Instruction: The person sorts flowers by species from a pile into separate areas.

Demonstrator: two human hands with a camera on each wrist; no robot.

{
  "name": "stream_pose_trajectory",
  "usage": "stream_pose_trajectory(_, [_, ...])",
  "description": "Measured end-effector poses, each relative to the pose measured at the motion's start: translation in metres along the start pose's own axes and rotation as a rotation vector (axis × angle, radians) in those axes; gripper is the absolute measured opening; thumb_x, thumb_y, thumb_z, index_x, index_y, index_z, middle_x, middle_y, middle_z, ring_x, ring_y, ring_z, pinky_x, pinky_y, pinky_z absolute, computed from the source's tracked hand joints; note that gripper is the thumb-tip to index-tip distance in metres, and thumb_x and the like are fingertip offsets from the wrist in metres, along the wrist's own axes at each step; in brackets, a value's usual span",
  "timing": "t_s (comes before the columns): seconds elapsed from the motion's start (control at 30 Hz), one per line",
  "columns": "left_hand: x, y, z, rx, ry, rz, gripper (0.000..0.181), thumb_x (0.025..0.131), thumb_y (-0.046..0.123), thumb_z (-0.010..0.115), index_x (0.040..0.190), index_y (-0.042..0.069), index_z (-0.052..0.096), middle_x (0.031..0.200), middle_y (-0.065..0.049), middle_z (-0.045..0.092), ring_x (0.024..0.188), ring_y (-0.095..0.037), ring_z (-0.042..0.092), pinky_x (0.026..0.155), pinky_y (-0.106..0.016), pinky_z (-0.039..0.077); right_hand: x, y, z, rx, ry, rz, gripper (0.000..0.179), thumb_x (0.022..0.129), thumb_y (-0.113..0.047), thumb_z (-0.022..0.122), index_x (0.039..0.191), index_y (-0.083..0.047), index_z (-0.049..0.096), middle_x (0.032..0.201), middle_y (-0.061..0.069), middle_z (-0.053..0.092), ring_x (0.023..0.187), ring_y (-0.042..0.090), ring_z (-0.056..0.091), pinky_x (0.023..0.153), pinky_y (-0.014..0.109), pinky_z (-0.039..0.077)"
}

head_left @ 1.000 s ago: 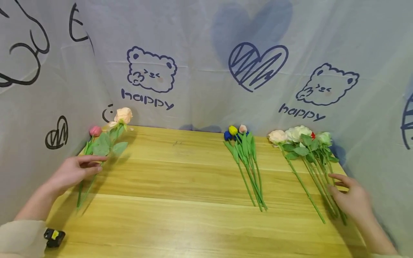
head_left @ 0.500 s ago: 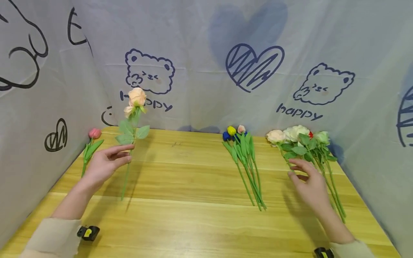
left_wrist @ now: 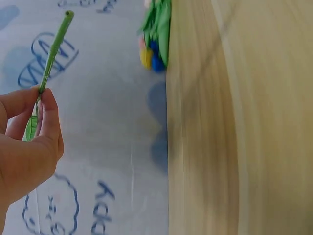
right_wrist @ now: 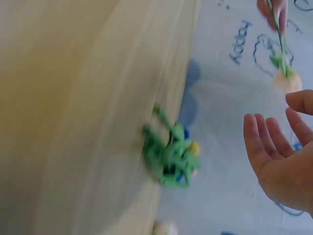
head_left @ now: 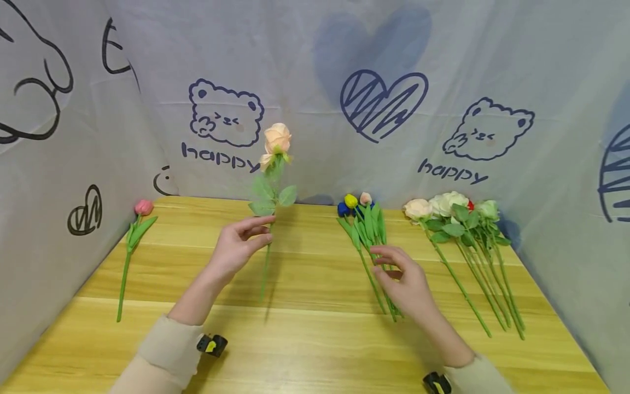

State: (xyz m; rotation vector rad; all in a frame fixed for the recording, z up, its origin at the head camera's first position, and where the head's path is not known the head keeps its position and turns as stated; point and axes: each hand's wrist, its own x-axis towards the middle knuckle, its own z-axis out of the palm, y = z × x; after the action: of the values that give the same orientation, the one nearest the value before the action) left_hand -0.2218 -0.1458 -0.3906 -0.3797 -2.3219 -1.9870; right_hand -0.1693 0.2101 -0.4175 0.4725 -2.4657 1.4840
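My left hand (head_left: 241, 245) pinches the green stem of a peach rose (head_left: 277, 139) between thumb and fingers. The rose stands upright over the middle of the table, its bloom in front of the back cloth. In the left wrist view the lower stem (left_wrist: 55, 46) sticks out past the fingertips. My right hand (head_left: 404, 282), its fingers loosely bent and holding nothing, hovers over the stems of a bunch of tulips (head_left: 366, 224) with blue, yellow and pale pink heads. Seen from the right wrist, its palm and relaxed fingers (right_wrist: 268, 142) show with nothing in them.
A single pink tulip (head_left: 144, 207) lies along the left side of the wooden table (head_left: 315, 350). Several roses (head_left: 450, 205), white, peach, red and pale green, lie at the right. A grey cloth (head_left: 300, 82) with drawings encloses the table at back and sides.
The left hand has carried the peach rose from beside the pink tulip rightward to the middle, lifting it upright. My right hand has moved left from the roses to over the tulip bunch.
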Motion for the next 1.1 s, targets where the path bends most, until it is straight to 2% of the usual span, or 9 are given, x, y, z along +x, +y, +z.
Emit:
stream_pose_trajectory(0.07, [0.004, 0.002, 0.015, -0.035, -0.009, 0.011, 0.041, 0.098, -0.001, 0.069, 0.138, -0.002, 0.064, 0.139, -0.019, 0.062, 0.117, -0.019, 0.063, 0.091, -0.020, 0.055, 0.001, -0.006, 0.009, 0.033, -0.027, 0.016, 0.035, 0.101, -0.008, 0.068, 0.136, -0.012, 0.067, 0.138, 0.006, 0.063, 0.114, 0.027, 0.068, 0.088, 0.036, 0.059])
stream_pose_trajectory(0.27, [0.013, 0.003, 0.055, -0.124, -0.020, 0.044, 0.040, 0.095, -0.006, 0.070, 0.135, -0.004, 0.067, 0.137, -0.019, 0.063, 0.113, -0.023, 0.064, 0.088, -0.022, 0.057, 0.004, -0.020, 0.036, 0.145, -0.126, 0.069, 0.034, 0.101, -0.009, 0.070, 0.134, -0.014, 0.069, 0.136, 0.006, 0.065, 0.113, 0.026, 0.069, 0.085, 0.029, 0.060])
stream_pose_trajectory(0.43, [0.019, 0.000, 0.081, -0.150, -0.046, 0.058, 0.038, 0.096, -0.004, 0.070, 0.134, -0.002, 0.068, 0.137, -0.016, 0.063, 0.119, -0.035, 0.062, 0.088, -0.023, 0.056, 0.006, -0.027, 0.053, 0.241, -0.179, 0.073, 0.033, 0.099, -0.007, 0.070, 0.132, -0.009, 0.069, 0.136, 0.012, 0.065, 0.112, 0.033, 0.070, 0.084, 0.040, 0.062])
stream_pose_trajectory(0.5, [0.020, 0.000, 0.088, -0.162, -0.048, 0.067, 0.037, 0.096, -0.004, 0.070, 0.133, -0.002, 0.069, 0.136, -0.016, 0.063, 0.118, -0.035, 0.062, 0.088, -0.024, 0.056, 0.007, -0.029, 0.057, 0.273, -0.183, 0.072, 0.034, 0.098, -0.003, 0.071, 0.131, -0.006, 0.069, 0.136, 0.015, 0.065, 0.110, 0.035, 0.070, 0.082, 0.042, 0.063])
stream_pose_trajectory(0.6, [0.022, 0.000, 0.097, -0.174, -0.036, 0.084, 0.037, 0.095, -0.006, 0.070, 0.132, -0.003, 0.069, 0.135, -0.017, 0.063, 0.115, -0.031, 0.063, 0.088, -0.024, 0.056, 0.008, -0.031, 0.061, 0.310, -0.186, 0.091, 0.035, 0.096, 0.001, 0.071, 0.131, -0.003, 0.069, 0.133, 0.018, 0.065, 0.106, 0.035, 0.072, 0.078, 0.040, 0.064])
stream_pose_trajectory(0.7, [0.022, -0.001, 0.103, -0.189, -0.021, 0.084, 0.037, 0.094, -0.007, 0.071, 0.131, -0.005, 0.069, 0.133, -0.018, 0.064, 0.115, -0.035, 0.063, 0.087, -0.023, 0.056, 0.009, -0.031, 0.065, 0.326, -0.189, 0.119, 0.036, 0.094, 0.005, 0.071, 0.130, 0.000, 0.069, 0.128, 0.022, 0.067, 0.097, 0.032, 0.074, 0.075, 0.037, 0.064])
stream_pose_trajectory(0.8, [0.022, -0.002, 0.108, -0.203, -0.013, 0.073, 0.037, 0.093, -0.008, 0.071, 0.130, -0.005, 0.069, 0.133, -0.018, 0.064, 0.117, -0.040, 0.062, 0.087, -0.023, 0.056, 0.009, -0.031, 0.066, 0.313, -0.183, 0.145, 0.036, 0.093, 0.006, 0.072, 0.128, 0.000, 0.070, 0.118, 0.026, 0.071, 0.085, 0.029, 0.075, 0.073, 0.041, 0.064])
stream_pose_trajectory(0.9, [0.021, -0.003, 0.110, -0.203, -0.003, 0.063, 0.036, 0.093, -0.007, 0.071, 0.130, -0.003, 0.070, 0.133, -0.017, 0.065, 0.116, -0.039, 0.062, 0.087, -0.023, 0.057, 0.009, -0.030, 0.067, 0.299, -0.176, 0.167, 0.034, 0.093, 0.006, 0.073, 0.126, -0.001, 0.071, 0.109, 0.028, 0.073, 0.077, 0.028, 0.075, 0.073, 0.046, 0.063])
stream_pose_trajectory(1.1, [0.018, -0.006, 0.111, -0.169, 0.013, 0.052, 0.035, 0.095, -0.004, 0.071, 0.130, 0.001, 0.071, 0.132, -0.014, 0.065, 0.116, -0.034, 0.064, 0.087, -0.025, 0.056, 0.009, -0.029, 0.066, 0.304, -0.184, 0.197, 0.035, 0.093, 0.006, 0.072, 0.127, -0.001, 0.071, 0.118, 0.024, 0.072, 0.079, 0.027, 0.074, 0.074, 0.048, 0.063])
